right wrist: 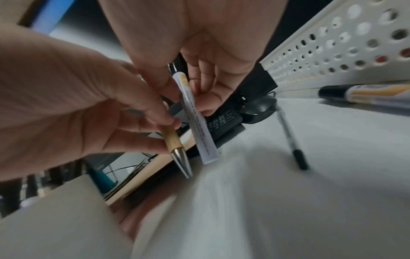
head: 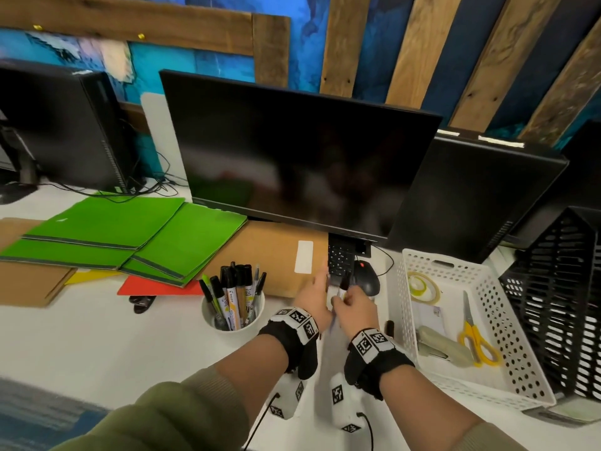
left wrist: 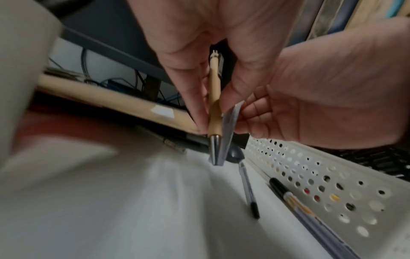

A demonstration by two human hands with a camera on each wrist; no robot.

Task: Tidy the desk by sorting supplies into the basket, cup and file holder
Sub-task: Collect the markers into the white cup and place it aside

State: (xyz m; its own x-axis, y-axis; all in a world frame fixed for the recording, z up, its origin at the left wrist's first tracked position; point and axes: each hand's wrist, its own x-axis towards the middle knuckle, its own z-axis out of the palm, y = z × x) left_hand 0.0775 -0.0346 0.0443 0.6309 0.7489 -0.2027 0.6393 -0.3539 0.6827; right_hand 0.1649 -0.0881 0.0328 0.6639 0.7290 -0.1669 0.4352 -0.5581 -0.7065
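Observation:
My left hand (head: pixel 313 292) pinches a tan pen with a silver tip (left wrist: pixel 214 108), tip pointing down, above the white desk. Beside it my right hand (head: pixel 352 301) pinches a white marker with a black cap (right wrist: pixel 197 122), also upright. The two hands are close together between the white cup (head: pixel 232 330), which holds several pens and markers, and the white perforated basket (head: pixel 408 307). A clear pen (left wrist: pixel 247 187) and another marker (left wrist: pixel 295 203) lie on the desk along the basket's wall. The black mesh file holder (head: pixel 559 304) stands at the far right.
Green folders (head: pixel 130 236), a red folder (head: pixel 156 286) and a brown envelope (head: pixel 270 252) lie at the left, under the monitor (head: pixel 292 164). A mouse (head: pixel 369 279) and a keyboard sit just beyond my hands. Tape, scissors (head: pixel 476 340) and a stapler lie in the basket.

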